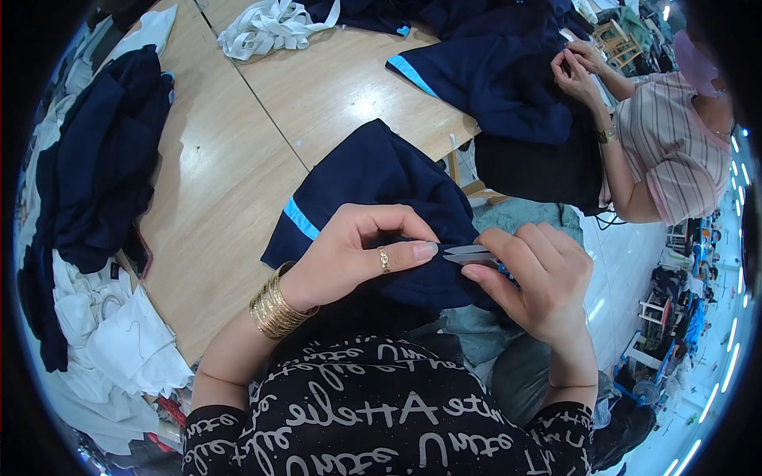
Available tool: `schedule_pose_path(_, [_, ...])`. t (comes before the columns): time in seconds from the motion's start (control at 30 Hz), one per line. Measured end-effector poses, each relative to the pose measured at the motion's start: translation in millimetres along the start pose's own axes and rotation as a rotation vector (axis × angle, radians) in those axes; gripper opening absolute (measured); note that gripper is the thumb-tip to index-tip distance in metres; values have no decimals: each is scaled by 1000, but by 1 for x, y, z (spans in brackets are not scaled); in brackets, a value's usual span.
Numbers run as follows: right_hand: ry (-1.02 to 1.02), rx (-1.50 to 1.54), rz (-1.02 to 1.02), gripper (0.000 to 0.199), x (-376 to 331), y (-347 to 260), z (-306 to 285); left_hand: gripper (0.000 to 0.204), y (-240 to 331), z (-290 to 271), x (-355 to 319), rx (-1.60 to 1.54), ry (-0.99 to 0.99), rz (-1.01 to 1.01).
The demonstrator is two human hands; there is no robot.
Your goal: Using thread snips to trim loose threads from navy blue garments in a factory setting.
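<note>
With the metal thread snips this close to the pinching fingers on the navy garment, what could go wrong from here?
1. The small metal thread snips in the right hand point at the left hand fingertips, which might get nicked.
2. The blades lie against the dark navy fabric garment with a light blue stripe, so they may cut cloth rather than thread.

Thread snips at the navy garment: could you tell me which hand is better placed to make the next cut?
Probably the right hand: it holds the thread snips, blades pointing at the navy garment. The left hand pinches the fabric beside the blade tips, so it seems better suited to steadying.
</note>
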State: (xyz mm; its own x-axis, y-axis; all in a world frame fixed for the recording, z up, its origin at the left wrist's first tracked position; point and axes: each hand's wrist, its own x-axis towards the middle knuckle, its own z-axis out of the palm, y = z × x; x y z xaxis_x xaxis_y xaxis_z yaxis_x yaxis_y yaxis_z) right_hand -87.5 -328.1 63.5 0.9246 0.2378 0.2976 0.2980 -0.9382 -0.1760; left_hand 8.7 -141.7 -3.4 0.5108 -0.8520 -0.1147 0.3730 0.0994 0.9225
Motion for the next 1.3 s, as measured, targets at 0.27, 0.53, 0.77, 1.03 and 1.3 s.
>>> schedule_pose_path(0.27, [-7,-12,-49,28,-1,6,2,14,-1,-3,3,23,-50,11])
schedule_pose_path(0.53, [50,238,208,34,-2,8,10,15,2,-1,5,10,-32,-21])
schedule_pose_path(0.77, [-24,584,53,30,-1,3,11,11,-2,-3,6,-41,30,-36])
schedule_pose_path(1.03, [-13,644,109,13,-4,-1,18,10,-8,-7,3,10,119,7])
schedule_pose_path(1.3, [-42,1124,93,9,-11,7,23,12,-12,-10,0,14,117,55])
